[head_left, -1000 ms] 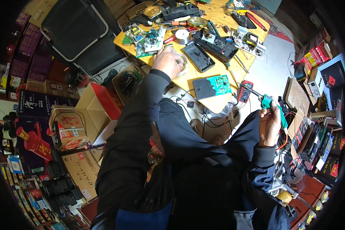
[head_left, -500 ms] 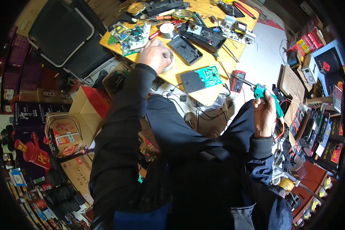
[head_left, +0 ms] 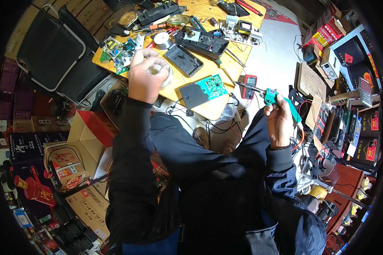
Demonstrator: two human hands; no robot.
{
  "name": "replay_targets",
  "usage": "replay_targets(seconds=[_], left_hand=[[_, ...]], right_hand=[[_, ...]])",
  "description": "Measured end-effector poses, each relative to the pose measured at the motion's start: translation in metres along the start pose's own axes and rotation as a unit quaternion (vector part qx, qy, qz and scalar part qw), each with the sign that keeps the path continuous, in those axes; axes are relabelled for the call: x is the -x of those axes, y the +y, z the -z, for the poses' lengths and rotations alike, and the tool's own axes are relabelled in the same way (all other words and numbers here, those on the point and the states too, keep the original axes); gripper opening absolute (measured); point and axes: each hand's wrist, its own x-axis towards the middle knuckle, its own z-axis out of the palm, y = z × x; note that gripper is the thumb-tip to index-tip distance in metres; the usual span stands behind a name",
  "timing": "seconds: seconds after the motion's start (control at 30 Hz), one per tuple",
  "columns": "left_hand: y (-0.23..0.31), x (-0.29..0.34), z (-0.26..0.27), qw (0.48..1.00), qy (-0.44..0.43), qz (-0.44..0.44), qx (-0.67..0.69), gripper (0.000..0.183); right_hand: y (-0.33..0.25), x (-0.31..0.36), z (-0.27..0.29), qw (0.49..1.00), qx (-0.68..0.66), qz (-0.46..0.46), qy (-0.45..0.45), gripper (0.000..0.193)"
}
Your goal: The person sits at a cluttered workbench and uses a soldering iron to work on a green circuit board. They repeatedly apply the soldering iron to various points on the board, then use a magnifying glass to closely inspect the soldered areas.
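Observation:
My right hand (head_left: 280,123) is wrapped round a green soldering gun (head_left: 290,108), its long dark tip pointing left toward the table. At the table's near left edge, my left hand (head_left: 145,76) has its fingers curled on a round, pale, shiny roll (head_left: 167,77); the hand partly hides it, and its exact kind is unclear. Right of that hand lies a black case half (head_left: 184,60). Closer to me, a green circuit board (head_left: 212,86) rests beside a black flat cover (head_left: 193,94). A spool of solder wire (head_left: 162,41) stands beyond my left hand.
Circuit boards (head_left: 119,53), an open black housing (head_left: 202,42), a screwdriver (head_left: 223,68) and a power board (head_left: 241,32) crowd the yellow table (head_left: 208,111). A red multimeter (head_left: 249,86) sits right of it. Cables hang below; a black chair (head_left: 51,53) and cartons (head_left: 89,136) stand left.
The view has shifted, so the table appears further left. My left hand has drawn back slightly and more of the round roll shows. My right hand still holds the soldering gun.

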Motion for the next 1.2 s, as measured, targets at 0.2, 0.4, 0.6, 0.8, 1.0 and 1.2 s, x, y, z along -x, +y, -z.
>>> replay_targets(seconds=[0.2,0.4,0.6,0.8,1.0,1.2], left_hand=[[0.037,0.017,-0.003,0.997,0.022,0.041,0.061,0.01],[0.012,0.023,0.006,0.994,0.022,0.093,0.057,0.008],[-0.014,0.025,0.006,0.991,0.0,0.13,0.022,0.009],[0.014,0.028,-0.001,0.993,0.031,0.081,0.077,0.008],[0.042,0.029,-0.026,0.998,-0.007,0.014,0.068,0.011],[0.053,0.039,-0.046,0.991,-0.047,0.027,0.122,0.01]], right_hand=[[0.002,0.001,0.003,1.0,0.001,0.009,0.008,0.029],[0.001,0.0,0.006,1.0,-0.013,0.014,-0.001,0.028],[0.0,-0.001,0.006,1.0,-0.001,0.013,0.002,0.028],[0.004,-0.002,0.005,1.0,0.005,-0.001,0.004,0.029],[0.001,0.0,0.001,1.0,-0.001,-0.008,-0.001,0.03],[-0.002,0.002,0.001,1.0,0.011,0.01,0.001,0.03]])
